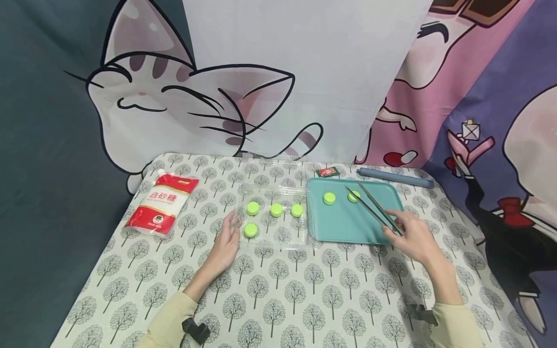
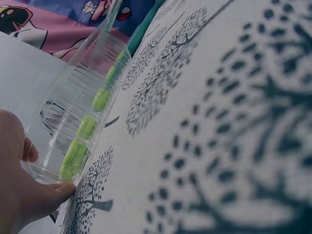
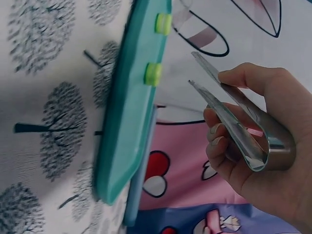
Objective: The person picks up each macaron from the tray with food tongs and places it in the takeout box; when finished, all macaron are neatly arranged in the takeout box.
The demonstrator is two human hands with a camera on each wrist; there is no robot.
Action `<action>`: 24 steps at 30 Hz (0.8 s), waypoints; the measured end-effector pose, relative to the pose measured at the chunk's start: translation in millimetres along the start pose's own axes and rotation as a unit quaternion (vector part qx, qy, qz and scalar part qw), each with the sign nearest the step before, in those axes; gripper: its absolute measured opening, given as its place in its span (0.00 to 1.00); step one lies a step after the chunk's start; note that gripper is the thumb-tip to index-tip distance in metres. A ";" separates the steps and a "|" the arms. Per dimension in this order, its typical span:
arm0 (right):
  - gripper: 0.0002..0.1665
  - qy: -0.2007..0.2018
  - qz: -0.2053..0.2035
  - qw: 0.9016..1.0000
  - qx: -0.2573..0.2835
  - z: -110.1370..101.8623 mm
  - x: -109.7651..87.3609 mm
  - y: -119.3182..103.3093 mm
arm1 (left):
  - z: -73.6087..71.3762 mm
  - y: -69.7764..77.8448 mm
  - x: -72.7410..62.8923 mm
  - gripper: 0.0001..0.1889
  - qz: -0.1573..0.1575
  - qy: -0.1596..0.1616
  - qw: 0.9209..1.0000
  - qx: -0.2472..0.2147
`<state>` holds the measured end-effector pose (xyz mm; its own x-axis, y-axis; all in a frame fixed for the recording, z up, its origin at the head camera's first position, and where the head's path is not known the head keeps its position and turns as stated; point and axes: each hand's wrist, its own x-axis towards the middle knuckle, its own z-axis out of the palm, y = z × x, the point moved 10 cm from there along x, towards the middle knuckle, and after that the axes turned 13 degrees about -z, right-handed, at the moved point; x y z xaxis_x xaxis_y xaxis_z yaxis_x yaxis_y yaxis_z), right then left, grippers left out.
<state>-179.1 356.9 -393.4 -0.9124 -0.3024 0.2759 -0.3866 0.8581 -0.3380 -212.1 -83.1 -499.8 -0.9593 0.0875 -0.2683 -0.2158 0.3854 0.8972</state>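
My right hand (image 1: 411, 235) grips metal tongs (image 3: 239, 117), thumb on one arm and fingers curled on the other. The tong tips stand apart above the teal tray (image 1: 335, 227), with nothing between them. Two green macarons lie on that tray: one macaron (image 1: 329, 198) at left, another macaron (image 1: 354, 196) near the tips. With my left hand (image 1: 227, 239) I hold the left edge of a clear plastic box (image 2: 68, 87), thumb low and a finger over the wall. Inside the box sit several green macarons (image 1: 276, 210), and its lid (image 1: 274, 171) is folded back.
A red and white bag (image 1: 162, 204) lies at the left of the table. Behind the tray are a small dark green and red packet (image 1: 328, 172) and a long blue-grey rod (image 1: 395, 177). Printed cloth hangs along the table's back edge.
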 end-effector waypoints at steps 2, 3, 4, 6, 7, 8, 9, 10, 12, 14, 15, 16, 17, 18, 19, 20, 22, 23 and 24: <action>0.33 -0.012 0.013 1.000 0.008 3.9 -1.7 5.7 | -0.4 0.4 0.2 0.32 0.002 0.000 1.000 -0.001; 0.33 -0.016 0.018 1.000 0.009 5.6 -2.5 8.2 | -0.6 0.4 0.3 0.32 0.003 0.001 1.000 -0.001; 0.33 -0.021 0.021 1.000 0.011 7.7 -3.2 10.7 | -0.7 0.5 0.5 0.31 0.004 0.002 1.000 -0.001; 0.32 -0.025 0.023 0.999 0.013 11.5 -4.4 14.5 | -0.8 0.4 0.8 0.31 0.006 0.003 1.000 0.001; 0.32 -0.026 0.023 0.999 0.012 13.1 -4.9 16.2 | -0.8 0.5 0.9 0.31 0.006 0.004 1.000 0.001; 0.32 -0.026 0.021 0.999 0.007 14.4 -5.0 17.5 | -0.8 0.6 0.9 0.32 0.007 0.004 1.000 0.002; 0.31 -0.026 0.019 0.999 0.005 15.7 -5.0 18.7 | -0.8 0.5 1.0 0.32 0.007 0.005 1.000 0.002; 0.31 -0.028 0.019 0.999 0.005 17.8 -5.5 20.2 | -0.6 0.4 1.0 0.32 0.007 0.006 1.000 0.003; 0.31 -0.030 0.022 0.999 0.001 20.6 -6.2 23.1 | -0.2 0.0 1.0 0.32 0.006 0.006 1.000 0.004; 0.30 -0.035 0.028 0.999 0.005 23.8 -6.8 26.3 | 0.0 -0.3 1.1 0.32 0.006 0.006 1.000 0.004; 0.30 -0.037 0.031 0.999 0.009 25.4 -7.1 27.8 | 0.1 -0.5 1.0 0.32 0.006 0.006 1.000 0.004; 0.30 -0.039 0.034 0.999 0.010 26.6 -7.3 29.1 | 0.2 -0.5 0.9 0.32 0.006 0.005 1.000 0.004; 0.30 -0.039 0.034 0.999 0.013 27.4 -7.2 30.2 | 0.3 -0.6 0.9 0.32 0.005 0.005 1.000 0.004; 0.30 -0.040 0.035 0.998 0.016 28.5 -7.1 31.2 | 0.4 -0.5 0.8 0.32 0.005 0.004 1.000 0.004; 0.29 -0.040 0.034 0.998 0.018 29.4 -7.0 32.0 | 0.3 -0.4 0.6 0.32 0.005 0.003 1.000 0.004; 0.29 -0.040 0.034 0.998 0.020 30.1 -6.7 32.7 | 0.3 -0.2 0.4 0.32 0.005 0.003 1.000 0.004; 0.29 -0.042 0.032 0.998 0.025 31.8 -6.5 33.6 | 0.0 0.1 0.4 0.32 0.005 0.003 1.000 0.004; 0.29 -0.043 0.032 0.998 0.026 32.5 -6.4 34.1 | -0.1 0.2 0.3 0.31 0.005 0.003 1.000 0.004; 0.28 -0.044 0.031 0.998 0.027 33.1 -6.3 34.3 | -0.3 0.4 0.1 0.31 0.006 0.004 1.000 0.004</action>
<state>-191.0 374.5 -436.6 -0.9423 -0.2862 0.1737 -0.3331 0.8534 -0.4010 -212.4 -83.2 -499.4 -0.9631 0.0855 -0.2554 -0.2032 0.3917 0.8974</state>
